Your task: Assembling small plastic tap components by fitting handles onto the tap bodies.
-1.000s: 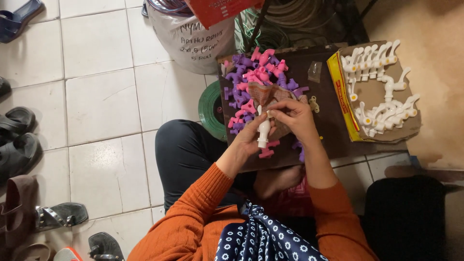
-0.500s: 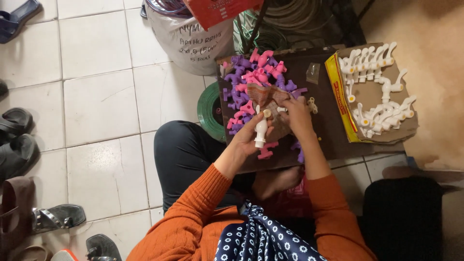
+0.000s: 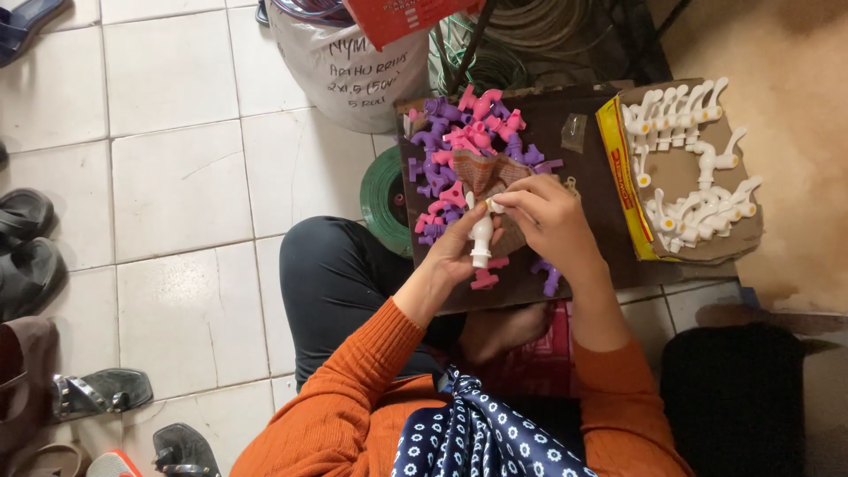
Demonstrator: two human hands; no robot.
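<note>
My left hand [image 3: 457, 252] grips a white plastic tap body [image 3: 481, 237] and holds it upright over a dark brown board [image 3: 592, 172]. My right hand [image 3: 543, 216] pinches the top end of that tap; whether a small part sits between its fingers I cannot tell. Just beyond my hands lies a heap of pink and purple plastic tap handles [image 3: 464, 146], with a few more loose by my wrists. To the right, an open cardboard box [image 3: 685, 177] holds several white taps.
A white sack [image 3: 344, 66] and coils of cable [image 3: 530, 26] stand beyond the board. A green roll [image 3: 382, 190] sits by my knee. Sandals and shoes [image 3: 26, 238] line the tiled floor at the left. A black object [image 3: 733, 397] lies at lower right.
Both hands and the white tap stay almost in place over the board. My right hand's fingers have shifted slightly at the tap's top.
</note>
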